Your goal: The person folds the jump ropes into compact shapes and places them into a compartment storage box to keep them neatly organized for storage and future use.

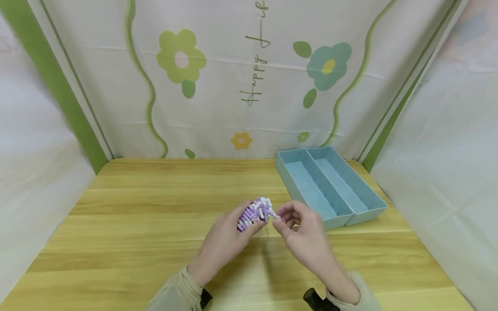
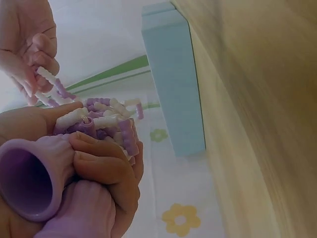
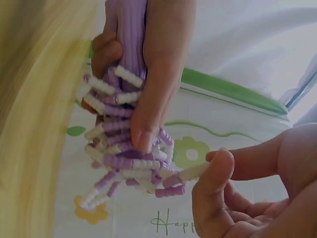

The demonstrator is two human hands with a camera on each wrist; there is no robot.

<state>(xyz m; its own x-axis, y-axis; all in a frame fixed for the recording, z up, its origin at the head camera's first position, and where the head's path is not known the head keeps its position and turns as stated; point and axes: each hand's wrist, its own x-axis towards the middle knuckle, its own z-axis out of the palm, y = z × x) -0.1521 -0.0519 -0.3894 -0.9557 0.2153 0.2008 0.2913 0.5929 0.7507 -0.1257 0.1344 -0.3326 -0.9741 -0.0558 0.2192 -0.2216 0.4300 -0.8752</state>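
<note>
A bundled beaded jump rope (image 1: 254, 214) in purple and white is held over the table by my left hand (image 1: 222, 236). That hand's fingers and thumb wrap round the bundle. In the left wrist view, its two purple handles (image 2: 86, 210) lie side by side in the same grip, one showing a hollow flared end. My right hand (image 1: 309, 233), just to the right, pinches a loop of the beaded rope between thumb and forefinger. The right wrist view shows that white and purple strand (image 3: 193, 172) stretching from the bundle to the fingertips, with folded strands (image 3: 119, 161) below the left thumb.
Two long light-blue bins (image 1: 285, 172) stand side by side at the back right of the wooden table (image 1: 136, 224). White cloth with printed flowers (image 1: 218, 86) closes off the back and sides. Black straps (image 1: 317, 300) sit at both wrists.
</note>
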